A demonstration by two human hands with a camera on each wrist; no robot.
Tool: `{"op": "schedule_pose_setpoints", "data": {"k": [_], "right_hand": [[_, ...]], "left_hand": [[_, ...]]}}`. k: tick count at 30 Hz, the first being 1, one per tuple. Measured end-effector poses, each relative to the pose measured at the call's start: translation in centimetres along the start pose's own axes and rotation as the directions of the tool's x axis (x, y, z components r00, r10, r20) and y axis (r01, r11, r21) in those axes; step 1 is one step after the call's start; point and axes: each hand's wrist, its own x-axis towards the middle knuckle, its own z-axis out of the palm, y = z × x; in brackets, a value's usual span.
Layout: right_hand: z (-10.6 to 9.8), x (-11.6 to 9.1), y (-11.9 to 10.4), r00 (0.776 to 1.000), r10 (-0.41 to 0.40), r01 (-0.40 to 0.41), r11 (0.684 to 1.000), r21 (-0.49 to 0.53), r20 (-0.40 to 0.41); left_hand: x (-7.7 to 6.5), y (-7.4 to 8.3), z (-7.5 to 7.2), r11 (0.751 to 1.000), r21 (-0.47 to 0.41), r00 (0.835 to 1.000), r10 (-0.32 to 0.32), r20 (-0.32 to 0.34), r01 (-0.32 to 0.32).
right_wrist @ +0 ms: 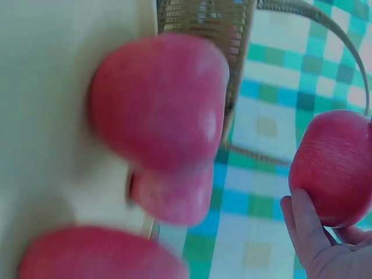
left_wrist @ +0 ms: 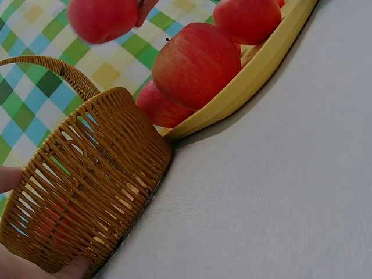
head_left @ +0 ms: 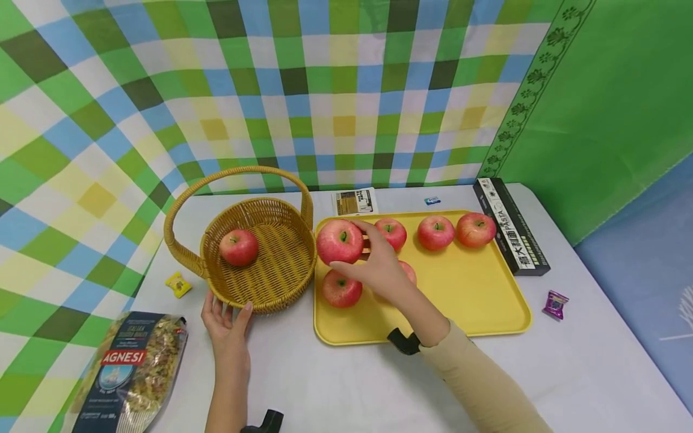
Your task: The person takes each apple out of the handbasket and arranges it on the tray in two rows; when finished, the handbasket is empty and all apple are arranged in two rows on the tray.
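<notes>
Above the left edge of the yellow tray (head_left: 465, 300), my right hand (head_left: 381, 264) grips a red apple (head_left: 339, 241) between thumb and fingers. Several more apples lie on the tray, including a near one (head_left: 342, 290) below the held apple and one partly hidden behind my right hand (head_left: 407, 272). My left hand (head_left: 227, 328) rests with spread fingers against the near outer wall of the wicker basket (head_left: 281, 288). Inside that basket, one apple (head_left: 239, 247) sits at the left. The left wrist view shows the thumb (left_wrist: 72, 268) touching the weave.
A tall handle (head_left: 254, 170) arches over the basket. An AGNESI pasta bag (head_left: 130, 373) lies front left, near a yellow packet (head_left: 178, 284). A black pasta box (head_left: 511, 228) and purple packet (head_left: 555, 304) are at the right. Behind the tray are a card (head_left: 355, 202) and a blue packet (head_left: 432, 200).
</notes>
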Motion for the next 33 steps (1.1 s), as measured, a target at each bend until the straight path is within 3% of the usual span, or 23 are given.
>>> {"op": "schedule_pose_setpoints", "data": {"k": [5,11,17,22,27,33], "right_hand": [[-3.6,-1.8,1.9,0.996,-0.023,0.023,1.000,-0.009,-0.083],[-7.9,-4.1,5.0,0.981,-0.039,0.019,0.994,-0.109,-0.188],[-11.0,-5.6,8.3,0.974,0.054,-0.097,0.977,-0.188,-0.221],[-12.3,-6.4,10.2,0.971,0.166,-0.205,0.947,-0.247,-0.171],[-12.7,-6.6,11.5,0.954,0.272,-0.298,0.911,-0.286,-0.128],[-12.6,-6.6,12.2,0.944,0.308,-0.329,0.894,-0.305,-0.116]], "left_hand": [[0.0,0.1,0.0,1.000,-0.001,1.000,0.000,-0.003,0.000],[-0.1,0.0,0.0,1.000,0.002,1.000,-0.001,-0.007,0.001],[-0.1,0.0,0.0,1.000,0.000,1.000,-0.004,-0.013,0.004],[0.0,0.0,0.0,1.000,-0.008,1.000,-0.013,-0.016,0.013],[0.1,-0.1,0.0,1.000,-0.017,1.000,-0.007,-0.012,0.006],[0.1,-0.2,-0.1,1.000,-0.029,1.000,0.005,-0.005,-0.005]]}}
